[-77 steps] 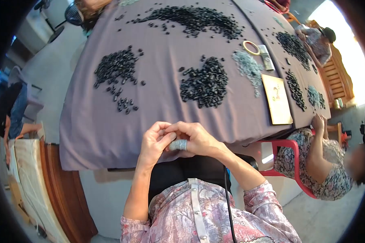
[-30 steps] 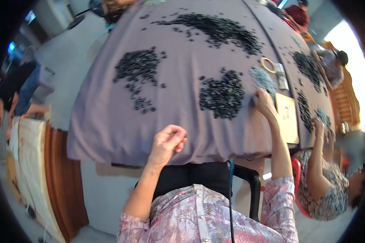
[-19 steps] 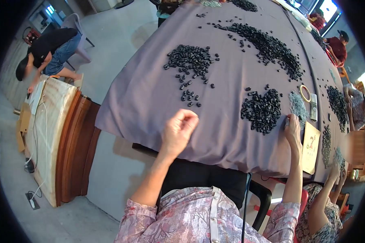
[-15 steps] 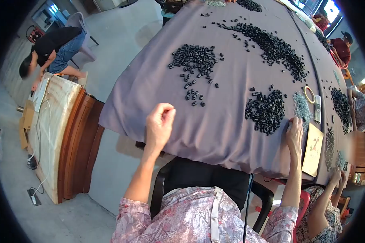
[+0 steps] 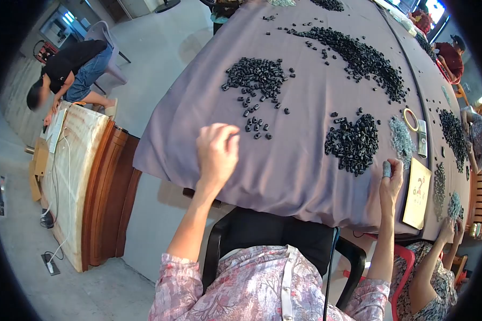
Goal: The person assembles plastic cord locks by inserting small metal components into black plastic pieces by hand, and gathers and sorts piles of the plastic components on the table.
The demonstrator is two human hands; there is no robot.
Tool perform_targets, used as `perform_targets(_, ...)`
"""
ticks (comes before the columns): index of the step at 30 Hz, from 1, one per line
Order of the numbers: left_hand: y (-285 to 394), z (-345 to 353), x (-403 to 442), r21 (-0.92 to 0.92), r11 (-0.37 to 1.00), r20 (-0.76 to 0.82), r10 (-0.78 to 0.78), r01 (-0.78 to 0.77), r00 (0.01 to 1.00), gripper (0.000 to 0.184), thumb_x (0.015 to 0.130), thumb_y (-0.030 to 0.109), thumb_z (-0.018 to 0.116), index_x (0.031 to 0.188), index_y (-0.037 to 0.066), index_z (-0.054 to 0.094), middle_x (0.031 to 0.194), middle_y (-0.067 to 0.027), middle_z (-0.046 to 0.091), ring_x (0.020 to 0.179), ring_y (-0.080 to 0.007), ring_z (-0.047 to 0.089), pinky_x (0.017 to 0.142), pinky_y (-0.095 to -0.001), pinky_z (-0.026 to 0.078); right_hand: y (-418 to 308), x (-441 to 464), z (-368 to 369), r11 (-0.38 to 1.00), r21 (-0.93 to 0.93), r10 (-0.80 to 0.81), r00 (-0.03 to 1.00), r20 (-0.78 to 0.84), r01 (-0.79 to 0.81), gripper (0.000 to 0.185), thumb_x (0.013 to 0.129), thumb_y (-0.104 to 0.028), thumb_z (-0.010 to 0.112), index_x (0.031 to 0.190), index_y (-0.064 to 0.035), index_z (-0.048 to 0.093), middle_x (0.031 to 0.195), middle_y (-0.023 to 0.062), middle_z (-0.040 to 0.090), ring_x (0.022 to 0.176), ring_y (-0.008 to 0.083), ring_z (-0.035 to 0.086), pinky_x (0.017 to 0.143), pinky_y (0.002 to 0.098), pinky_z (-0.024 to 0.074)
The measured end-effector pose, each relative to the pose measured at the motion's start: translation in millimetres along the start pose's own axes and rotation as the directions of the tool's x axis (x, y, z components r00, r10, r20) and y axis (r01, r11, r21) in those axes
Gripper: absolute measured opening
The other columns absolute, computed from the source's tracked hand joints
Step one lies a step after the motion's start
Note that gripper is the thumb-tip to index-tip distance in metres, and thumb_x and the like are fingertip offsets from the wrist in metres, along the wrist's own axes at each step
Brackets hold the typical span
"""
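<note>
My left hand [image 5: 218,152] is over the near part of the cloth, fingers bent in and slightly smeared; anything between them is hidden. Just beyond it are a few loose small black pieces [image 5: 257,125], short and tube-like, below a larger black pile [image 5: 257,77]. My right hand [image 5: 392,182] is closed near the right edge, between a heap of black pieces [image 5: 352,144] and a wooden board with dark markings [image 5: 416,195]. A grey covering or object [image 5: 386,169] shows at its thumb tip. Beyond this hand lies a pile of small clear pieces [image 5: 400,140].
A grey-purple cloth [image 5: 305,107] covers the table. A long black pile [image 5: 359,61] stretches across the far side. A pale ring [image 5: 410,120] lies by the clear pieces. Another person's hands [image 5: 452,230] work at right. At left, a person [image 5: 75,72] bends over a marble-topped counter [image 5: 77,139].
My right hand has drawn back from the clear pieces, and its fingers have curled. My left hand has shifted slightly right and up, turning with its fingers bent.
</note>
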State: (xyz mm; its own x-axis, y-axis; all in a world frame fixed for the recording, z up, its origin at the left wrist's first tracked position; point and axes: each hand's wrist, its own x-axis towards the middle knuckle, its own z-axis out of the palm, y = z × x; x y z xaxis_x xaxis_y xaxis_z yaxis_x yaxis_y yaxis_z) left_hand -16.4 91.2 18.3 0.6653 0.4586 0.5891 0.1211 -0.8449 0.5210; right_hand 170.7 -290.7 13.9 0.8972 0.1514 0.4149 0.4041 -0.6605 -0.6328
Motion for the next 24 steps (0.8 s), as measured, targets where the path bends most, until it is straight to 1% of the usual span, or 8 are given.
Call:
perform_targets(1, 11.3, 9.4, 10.4, -0.027, 0.998, 0.022, 0.052, -0.052, 0.998, 0.013, 0.072, 0.002, 0.067, 0.083, 0.007, 0.063, 0.088, -0.0047, 0.062, 0.085, -0.0263, 0.053, 0.074, -0.0374, 0.043, -7.9, -3.8, 1.7, 0.999, 0.045, 0.006, 1.000, -0.003, -0.006, 0.010, 0.088, -0.003, 0.054, 0.098, -0.0007, 0.053, 0.079, 0.0087, 0.055, 0.073, 0.0165, 0.052, 0.067, 0.0301, 0.0439)
perform_targets(2, 19.4, 22.9, 18.9, -0.036, 0.996, 0.048, 0.086, -0.085, 0.995, 0.011, 0.073, 0.004, 0.067, 0.083, 0.008, 0.063, 0.086, -0.0041, 0.062, 0.084, -0.0263, 0.054, 0.073, -0.0376, 0.043, -7.8, -8.4, 6.8, 0.996, 0.082, -0.033, 0.999, -0.017, 0.035, 0.009, 0.088, -0.002, 0.055, 0.097, -0.0005, 0.053, 0.079, 0.0048, 0.054, 0.070, 0.0110, 0.048, 0.064, 0.0265, 0.0431)
perform_targets(5, 37.2, 68.1, 38.0, -0.043, 0.992, 0.129, 0.125, -0.120, 0.984, 0.010, 0.077, 0.014, 0.067, 0.086, 0.009, 0.065, 0.083, -0.0031, 0.061, 0.084, -0.0257, 0.054, 0.073, -0.0389, 0.042, -37.4, -26.7, 14.7, 0.978, 0.202, 0.044, 0.999, 0.017, -0.047, 0.010, 0.087, 0.000, 0.054, 0.096, -0.0015, 0.053, 0.079, 0.0048, 0.054, 0.068, 0.0119, 0.049, 0.063, 0.0265, 0.0434)
perform_targets(8, 45.2, 100.5, 48.6, 0.111, 0.983, 0.207, 0.121, -0.147, 0.971, 0.016, 0.079, 0.019, 0.066, 0.091, 0.009, 0.064, 0.087, -0.0055, 0.059, 0.089, -0.0248, 0.051, 0.075, -0.0425, 0.040, -42.0, -41.9, 20.7, 0.981, 0.190, -0.034, 0.999, 0.039, 0.026, 0.014, 0.083, 0.005, 0.054, 0.095, -0.0025, 0.053, 0.080, 0.0043, 0.055, 0.069, 0.0110, 0.050, 0.064, 0.0254, 0.0437)
perform_targets(11, 44.6, 120.6, 47.4, 0.237, 0.963, 0.285, 0.054, -0.125, 0.957, 0.016, 0.079, 0.018, 0.066, 0.089, 0.007, 0.061, 0.088, -0.0080, 0.057, 0.089, -0.0263, 0.051, 0.074, -0.0422, 0.041, -37.2, -49.0, 21.8, 0.979, 0.203, 0.011, 0.998, 0.065, -0.024, 0.017, 0.081, 0.007, 0.054, 0.094, -0.0025, 0.053, 0.079, 0.0037, 0.055, 0.069, 0.0109, 0.051, 0.066, 0.0246, 0.0440)
perform_targets(14, 42.8, 126.2, 44.1, 0.268, 0.946, 0.307, 0.094, -0.181, 0.947, 0.014, 0.080, 0.012, 0.063, 0.090, 0.005, 0.056, 0.090, -0.0097, 0.054, 0.088, -0.0280, 0.051, 0.073, -0.0413, 0.042, -42.2, -48.4, 23.9, 0.969, 0.243, 0.039, 0.998, 0.054, -0.051, 0.017, 0.080, 0.008, 0.054, 0.094, -0.0024, 0.053, 0.077, 0.0032, 0.054, 0.069, 0.0105, 0.050, 0.066, 0.0243, 0.0437)
perform_targets(17, 48.2, 119.1, 41.9, 0.260, 0.940, 0.385, 0.107, -0.219, 0.917, 0.017, 0.079, 0.005, 0.059, 0.094, 0.004, 0.051, 0.093, -0.0109, 0.051, 0.087, -0.0295, 0.050, 0.072, -0.0411, 0.043, -47.2, -46.2, 22.5, 0.976, 0.217, 0.012, 0.998, 0.055, -0.024, 0.017, 0.080, 0.008, 0.055, 0.094, -0.0025, 0.053, 0.076, 0.0026, 0.053, 0.069, 0.0102, 0.050, 0.066, 0.0240, 0.0433)
perform_targets(24, 57.6, 85.8, 7.5, 0.097, 0.975, 0.324, 0.157, -0.198, 0.933, 0.026, 0.079, 0.000, 0.056, 0.104, 0.003, 0.050, 0.092, -0.0102, 0.050, 0.086, -0.0275, 0.049, 0.075, -0.0405, 0.038, -46.8, -48.2, 23.7, 0.974, 0.225, 0.022, 0.999, 0.038, -0.030, 0.016, 0.080, 0.008, 0.056, 0.093, -0.0030, 0.054, 0.075, 0.0023, 0.052, 0.068, 0.0100, 0.048, 0.064, 0.0237, 0.0425)
